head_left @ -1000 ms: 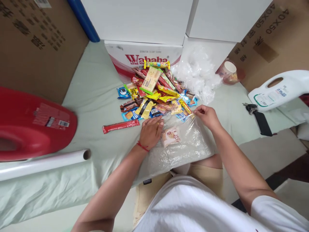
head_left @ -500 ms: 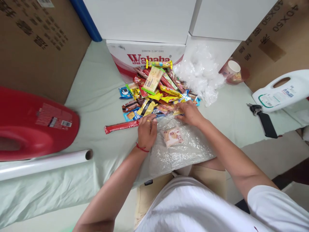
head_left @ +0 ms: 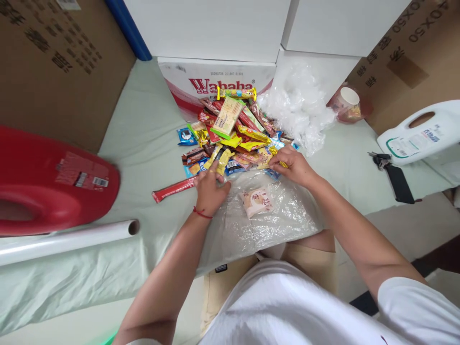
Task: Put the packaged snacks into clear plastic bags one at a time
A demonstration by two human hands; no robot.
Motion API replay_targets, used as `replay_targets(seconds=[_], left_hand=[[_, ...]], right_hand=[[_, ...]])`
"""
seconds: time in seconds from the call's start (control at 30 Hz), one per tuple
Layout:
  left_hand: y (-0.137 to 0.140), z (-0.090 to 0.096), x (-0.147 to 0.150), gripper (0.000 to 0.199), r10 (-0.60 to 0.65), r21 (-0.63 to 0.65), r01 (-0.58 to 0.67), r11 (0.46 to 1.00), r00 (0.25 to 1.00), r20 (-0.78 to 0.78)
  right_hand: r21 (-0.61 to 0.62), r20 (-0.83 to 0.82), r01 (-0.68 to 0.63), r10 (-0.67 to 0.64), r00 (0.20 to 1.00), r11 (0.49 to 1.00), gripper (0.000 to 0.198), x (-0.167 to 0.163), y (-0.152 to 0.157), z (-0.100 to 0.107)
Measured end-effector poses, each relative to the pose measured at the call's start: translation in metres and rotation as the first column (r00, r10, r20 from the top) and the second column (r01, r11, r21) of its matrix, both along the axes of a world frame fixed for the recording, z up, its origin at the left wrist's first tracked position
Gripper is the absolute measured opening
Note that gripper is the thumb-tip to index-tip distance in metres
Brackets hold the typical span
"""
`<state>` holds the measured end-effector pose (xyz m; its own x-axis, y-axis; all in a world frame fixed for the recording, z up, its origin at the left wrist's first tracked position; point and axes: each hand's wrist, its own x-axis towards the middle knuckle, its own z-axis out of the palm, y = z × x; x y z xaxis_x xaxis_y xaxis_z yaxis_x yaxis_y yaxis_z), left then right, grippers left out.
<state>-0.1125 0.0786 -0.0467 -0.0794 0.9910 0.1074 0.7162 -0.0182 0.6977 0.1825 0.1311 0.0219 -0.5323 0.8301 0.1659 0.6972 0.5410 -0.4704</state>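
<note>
A pile of snack packets (head_left: 233,136) lies on the pale green sheet in front of a Wahaha carton (head_left: 201,84). A clear plastic bag (head_left: 283,218) is spread flat at the near edge, with one pink-and-white biscuit packet (head_left: 257,201) inside. My left hand (head_left: 210,189) rests at the bag's left corner, its fingers reaching onto a yellow-and-black packet (head_left: 221,158) beside the end of a long red stick packet (head_left: 172,189). My right hand (head_left: 294,165) sits at the pile's near right edge, fingertips pinched on a yellow packet (head_left: 268,155).
A red jug (head_left: 50,182) lies at the left, with a white tube (head_left: 68,239) in front of it. Crumpled clear bags (head_left: 298,105), a paper cup (head_left: 348,100), a white jug (head_left: 420,134) and keys with a black fob (head_left: 393,179) are at the right. Cardboard boxes (head_left: 53,62) stand behind.
My right hand left the bag's far right corner and moved left to the pile. My left hand slid up and left from the bag toward the packets and the red stick.
</note>
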Motion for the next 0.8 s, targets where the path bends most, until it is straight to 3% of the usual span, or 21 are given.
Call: replay_targets(seconds=[0.13,0.27,0.37,0.43,0.57,0.67,0.73,0.8], left_hand=[[0.002,0.004,-0.013,0.016,-0.119,0.059,0.117,0.991,0.992,0.032],[-0.011,0.024,-0.021,0.015,-0.153,0.292,0.117,0.949,0.983,0.105],[-0.029,0.042,-0.025,0.01,-0.271,0.376,0.224,0.899,0.96,0.075],[-0.043,0.048,-0.028,0.008,-0.345,0.4,0.332,0.854,0.938,-0.041],[-0.068,0.04,-0.031,0.016,-0.468,0.406,0.578,0.708,0.815,-0.342],[-0.082,0.027,-0.029,0.023,-0.547,0.358,0.714,0.602,0.695,-0.466],[-0.089,0.022,-0.028,0.027,-0.598,0.301,0.764,0.571,0.638,-0.485],[-0.094,0.022,-0.03,0.028,-0.63,0.253,0.777,0.576,0.619,-0.468]], right_hand=[[0.004,0.0,-0.018,0.018,1.0,1.0,0.025,0.006,-0.014,0.011],[0.035,-0.047,-0.058,0.059,0.997,0.998,0.027,0.011,-0.032,0.02],[0.064,-0.08,-0.09,0.095,0.992,0.994,0.027,0.017,-0.049,0.021],[0.086,-0.086,-0.117,0.124,0.988,0.989,0.026,0.021,-0.06,0.017],[0.173,-0.071,-0.193,0.208,0.975,0.966,0.021,0.031,-0.081,-0.002],[0.214,-0.01,-0.234,0.242,0.97,0.948,0.018,0.038,-0.093,-0.018],[0.218,0.03,-0.249,0.248,0.968,0.944,0.017,0.041,-0.099,-0.027],[0.214,0.043,-0.244,0.24,0.97,0.946,0.018,0.044,-0.103,-0.033]])
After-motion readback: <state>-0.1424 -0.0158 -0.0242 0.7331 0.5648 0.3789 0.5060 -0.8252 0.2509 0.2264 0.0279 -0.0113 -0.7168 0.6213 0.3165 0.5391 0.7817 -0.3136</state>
